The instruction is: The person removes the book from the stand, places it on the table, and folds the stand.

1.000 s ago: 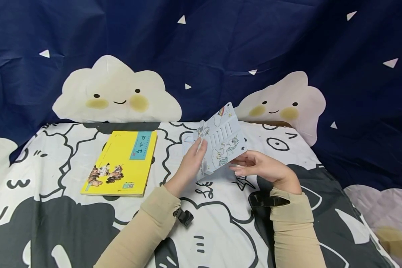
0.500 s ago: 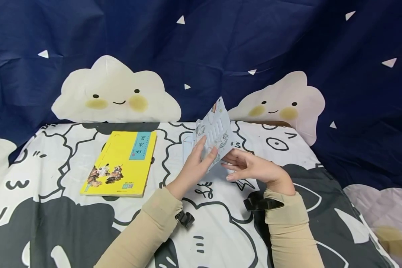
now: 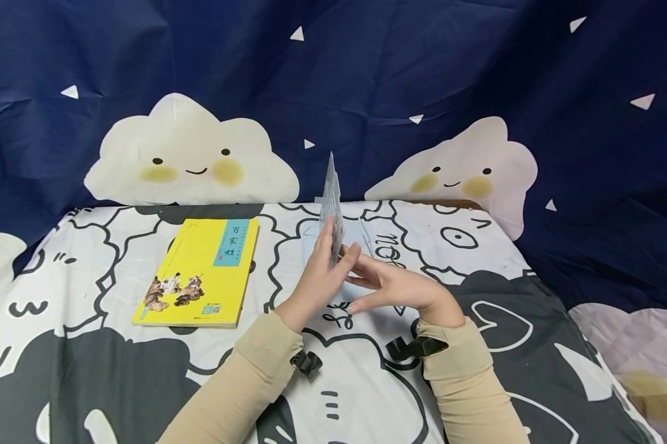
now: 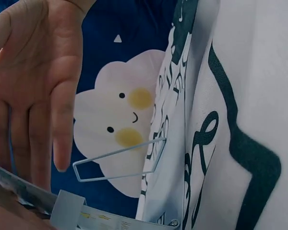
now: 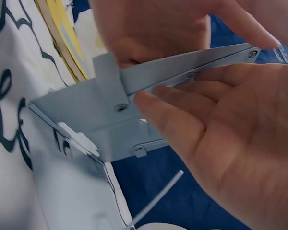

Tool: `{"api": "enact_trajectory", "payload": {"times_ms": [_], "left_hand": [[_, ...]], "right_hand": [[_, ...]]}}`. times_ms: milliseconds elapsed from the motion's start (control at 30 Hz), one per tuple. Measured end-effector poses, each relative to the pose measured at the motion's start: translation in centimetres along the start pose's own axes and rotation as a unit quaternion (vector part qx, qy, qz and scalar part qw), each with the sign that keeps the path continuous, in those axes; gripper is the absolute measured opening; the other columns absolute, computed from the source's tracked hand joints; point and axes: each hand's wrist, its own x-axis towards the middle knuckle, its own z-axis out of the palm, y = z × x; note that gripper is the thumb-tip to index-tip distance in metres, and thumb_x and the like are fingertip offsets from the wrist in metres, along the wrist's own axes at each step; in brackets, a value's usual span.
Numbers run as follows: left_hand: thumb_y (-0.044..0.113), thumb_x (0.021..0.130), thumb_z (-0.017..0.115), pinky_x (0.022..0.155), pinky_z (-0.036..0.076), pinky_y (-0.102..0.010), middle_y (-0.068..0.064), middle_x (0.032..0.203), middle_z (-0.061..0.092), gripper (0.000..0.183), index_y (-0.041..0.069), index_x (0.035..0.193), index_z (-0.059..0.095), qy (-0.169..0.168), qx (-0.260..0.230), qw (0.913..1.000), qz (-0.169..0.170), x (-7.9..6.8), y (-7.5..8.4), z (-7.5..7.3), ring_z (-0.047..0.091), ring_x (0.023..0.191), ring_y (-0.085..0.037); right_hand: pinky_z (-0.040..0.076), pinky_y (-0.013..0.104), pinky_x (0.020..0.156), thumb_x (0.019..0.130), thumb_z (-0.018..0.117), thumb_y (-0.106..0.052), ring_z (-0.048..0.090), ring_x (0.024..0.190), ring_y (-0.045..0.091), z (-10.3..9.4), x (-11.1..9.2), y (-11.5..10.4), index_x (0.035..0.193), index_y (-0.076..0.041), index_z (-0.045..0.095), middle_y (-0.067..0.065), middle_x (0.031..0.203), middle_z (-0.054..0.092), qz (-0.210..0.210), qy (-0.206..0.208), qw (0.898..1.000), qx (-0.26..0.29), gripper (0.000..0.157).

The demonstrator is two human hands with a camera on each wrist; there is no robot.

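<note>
A light-blue folding book stand with printed unicorns is between my hands. Its panel appears almost edge-on in the head view, upright over a pale base on the bedsheet. My left hand rests against the panel's printed side, thumb and index finger spread. From the other side, my right hand touches the panel with nearly straight fingers. The right wrist view shows the panel's plain back with rivets, and no left fingers on it. A wire loop sticks out in the left wrist view.
Left of the hands, a yellow book with a blue title strip lies on the black-and-white patterned sheet. Behind the bed hangs a dark blue curtain printed with clouds.
The panel has swung leftward from showing its printed face to nearly edge-on. My right hand has moved left along with it; my left hand has barely shifted.
</note>
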Motion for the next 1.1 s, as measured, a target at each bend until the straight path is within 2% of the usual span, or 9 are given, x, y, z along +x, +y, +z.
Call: {"api": "enact_trajectory", "payload": {"times_ms": [100, 133, 200, 267, 367, 500, 767, 933, 1100], "left_hand": [[0.071, 0.094, 0.041, 0.122, 0.021, -0.053, -0.014, 0.167, 0.008, 0.096, 0.015, 0.161, 0.0, 0.017, -0.013, 0.9997, 0.008, 0.0, 0.0, -0.1, 0.017, 0.152, -0.031], [0.069, 0.096, 0.041, 0.121, 0.025, -0.052, -0.017, 0.164, 0.016, 0.095, 0.015, 0.161, -0.001, 0.024, -0.016, 0.9995, 0.01, 0.1, -0.1, -0.1, 0.025, 0.15, -0.031], [0.064, 0.099, 0.041, 0.113, 0.037, -0.051, -0.022, 0.151, 0.035, 0.09, 0.014, 0.161, -0.002, 0.033, -0.024, 0.9991, 0.01, 0.1, -0.1, -0.2, 0.046, 0.134, -0.034], [0.059, 0.101, 0.039, 0.103, 0.043, -0.05, -0.022, 0.131, 0.046, 0.085, 0.014, 0.161, -0.002, 0.043, -0.028, 0.9987, 0.003, 0.2, 0.0, -0.3, 0.056, 0.111, -0.036], [0.056, 0.104, 0.035, 0.109, 0.04, -0.05, -0.023, 0.14, 0.044, 0.079, 0.013, 0.161, -0.001, 0.054, -0.036, 0.9978, -0.008, 0.3, 0.1, -0.5, 0.053, 0.122, -0.037], [0.065, 0.101, 0.023, 0.123, 0.016, -0.052, -0.011, 0.167, 0.012, 0.081, 0.016, 0.161, 0.0, 0.068, -0.045, 0.9966, -0.015, 0.3, 0.0, -0.7, 0.018, 0.152, -0.029], [0.079, 0.089, 0.016, 0.123, 0.019, -0.053, -0.008, 0.167, 0.011, 0.094, 0.019, 0.161, 0.001, 0.085, -0.059, 0.9947, 0.004, 0.4, -0.6, -0.8, 0.021, 0.152, -0.029], [0.08, 0.088, 0.016, 0.123, 0.019, -0.052, -0.009, 0.167, 0.011, 0.096, 0.018, 0.161, 0.001, 0.089, -0.061, 0.9941, 0.009, 0.4, -0.5, -0.8, 0.019, 0.152, -0.029], [0.079, 0.089, 0.017, 0.123, 0.019, -0.051, -0.008, 0.167, 0.012, 0.095, 0.02, 0.161, 0.001, 0.092, -0.063, 0.9938, 0.003, 0.4, -0.5, -0.7, 0.019, 0.152, -0.028]], "right_hand": [[0.019, 0.048, 0.123, 0.085, 0.074, -0.001, 0.008, 0.154, 0.032, 0.4, 0.5, 0.3, 0.158, 0.001, 0.005, 0.015, 0.167, 0.002, -0.006, -0.009, 1.0, -0.001, 0.101], [0.019, 0.047, 0.123, 0.086, 0.074, -0.001, 0.008, 0.154, 0.03, 0.6, 0.7, 0.3, 0.158, 0.0, 0.006, 0.014, 0.167, 0.003, -0.008, -0.012, 1.0, 0.0, 0.1], [0.018, 0.046, 0.124, 0.085, 0.074, 0.0, 0.007, 0.155, 0.028, 0.8, 1.0, 0.5, 0.158, 0.0, 0.008, 0.012, 0.168, 0.004, -0.014, -0.019, 1.0, 0.003, 0.098], [0.018, 0.045, 0.124, 0.085, 0.074, 0.0, 0.006, 0.155, 0.026, 1.0, 1.2, 0.5, 0.158, -0.001, 0.009, 0.011, 0.168, 0.005, -0.019, -0.021, 1.0, 0.006, 0.098], [0.017, 0.044, 0.124, 0.085, 0.074, 0.0, 0.006, 0.155, 0.025, 1.2, 1.5, 0.6, 0.159, -0.002, 0.006, 0.01, 0.168, 0.002, -0.017, -0.025, 1.0, 0.01, 0.101], [0.016, 0.043, 0.124, 0.085, 0.076, -0.002, 0.004, 0.155, 0.024, 1.4, 1.6, 0.7, 0.158, -0.003, -0.001, 0.009, 0.168, -0.003, -0.003, -0.027, 1.0, 0.01, 0.106], [0.016, 0.044, 0.124, 0.086, 0.075, -0.004, 0.005, 0.155, 0.023, 1.2, 1.7, 0.8, 0.158, -0.003, 0.004, 0.009, 0.168, 0.002, 0.012, -0.027, 1.0, -0.007, 0.102], [0.018, 0.044, 0.124, 0.087, 0.075, -0.009, 0.015, 0.153, 0.028, 0.2, 0.9, 0.3, 0.158, -0.005, 0.017, 0.009, 0.166, 0.014, 0.022, 0.025, 0.999, -0.02, 0.092], [0.019, 0.039, 0.123, 0.091, 0.068, -0.001, 0.014, 0.154, 0.028, -1.0, 0.1, 0.3, 0.156, 0.002, 0.022, 0.012, 0.166, 0.018, -0.042, 0.103, 0.994, 0.016, 0.08]]}}
